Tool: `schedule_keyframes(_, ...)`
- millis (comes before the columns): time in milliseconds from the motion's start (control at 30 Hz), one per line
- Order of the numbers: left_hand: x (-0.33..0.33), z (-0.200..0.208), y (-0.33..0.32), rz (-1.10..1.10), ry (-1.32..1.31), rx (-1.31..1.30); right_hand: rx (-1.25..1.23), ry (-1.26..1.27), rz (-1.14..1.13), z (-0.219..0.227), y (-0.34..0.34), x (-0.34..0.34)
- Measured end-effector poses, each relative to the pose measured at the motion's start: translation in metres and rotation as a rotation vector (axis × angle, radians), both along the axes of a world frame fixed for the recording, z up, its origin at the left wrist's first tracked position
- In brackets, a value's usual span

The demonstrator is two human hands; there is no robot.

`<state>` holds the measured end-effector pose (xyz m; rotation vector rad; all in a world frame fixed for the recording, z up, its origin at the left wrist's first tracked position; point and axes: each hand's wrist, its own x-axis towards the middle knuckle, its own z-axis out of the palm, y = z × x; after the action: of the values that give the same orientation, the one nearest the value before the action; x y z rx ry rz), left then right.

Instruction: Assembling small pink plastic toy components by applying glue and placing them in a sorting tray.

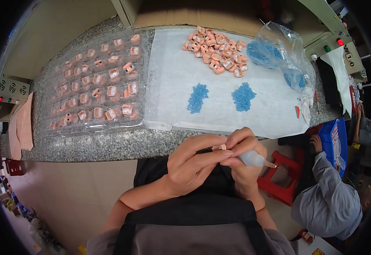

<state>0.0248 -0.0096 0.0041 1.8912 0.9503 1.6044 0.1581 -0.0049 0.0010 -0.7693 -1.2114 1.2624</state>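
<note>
Peach-coloured and small, a moulded piece (222,147) is pinched where the fingertips of both hands meet, by the near edge of the speckled granite surface (109,146). The left hand (189,165) grips it with the fingers bent and drawn narrow; the right hand (245,173) brings its thumb and forefinger up against the same spot while holding a translucent squeeze bottle (252,158), its thin nozzle pointing off to the right. Toward the left end of the surface lies a clear plastic tray (105,131) with rows of similar peach pieces in its compartments. Right of it spreads a white paper sheet (168,85), with a loose heap of peach pieces (217,50) toward the far edge, two patches of blue beads (198,97) nearer the middle, and a clear plastic bag (295,49) of more blue beads near the far right corner
</note>
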Motion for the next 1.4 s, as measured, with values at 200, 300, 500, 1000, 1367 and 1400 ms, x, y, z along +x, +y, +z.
schedule_keyframes(200,0.000,-0.004,0.001,0.007,0.020,0.053,-0.014,-0.011,-0.006,0.002,-0.001,-0.001)
schedule_keyframes(300,0.001,-0.007,0.001,0.015,0.016,0.061,-0.004,-0.025,-0.010,0.002,-0.002,-0.001)
schedule_keyframes(500,-0.001,-0.005,-0.002,0.073,0.046,0.100,0.130,-0.220,-0.131,0.004,-0.011,-0.006)
schedule_keyframes(1000,-0.004,0.011,0.023,0.330,0.054,0.023,0.374,-0.594,-0.299,0.025,0.006,-0.022)
schedule_keyframes(1367,0.004,0.040,-0.007,0.031,-0.328,-0.311,0.142,-0.273,-0.382,0.045,-0.023,-0.010)
schedule_keyframes(1400,0.008,0.043,-0.013,-0.119,-0.582,-0.549,0.170,-0.261,-0.381,0.045,-0.026,-0.006)
